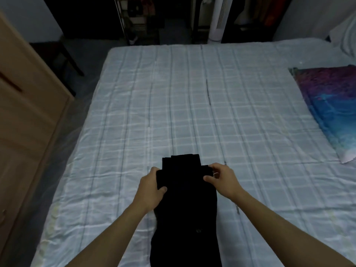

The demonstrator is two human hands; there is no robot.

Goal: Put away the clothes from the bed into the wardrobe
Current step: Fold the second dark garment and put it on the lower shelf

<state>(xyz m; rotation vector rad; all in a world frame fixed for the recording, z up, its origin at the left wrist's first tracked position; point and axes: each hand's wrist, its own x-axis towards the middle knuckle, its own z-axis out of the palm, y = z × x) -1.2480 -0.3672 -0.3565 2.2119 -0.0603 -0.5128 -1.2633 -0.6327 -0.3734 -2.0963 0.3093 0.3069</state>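
Observation:
A black garment (185, 205) lies lengthwise on the near part of the bed (192, 105), its far end folded back in a layered edge. My left hand (152, 187) grips the garment's left side near that fold, thumb on top. My right hand (221, 177) pinches the fold's right corner between thumb and fingers. The light wooden wardrobe (25, 116) stands at the left, its door seen edge-on.
A purple and blue pillow (331, 106) lies at the bed's right edge, with white bedding (344, 35) beyond it. Past the bed stand a dark shelf rack (138, 18) with items and a white tower fan (218, 18). A dark stool (55, 53) sits by the wardrobe.

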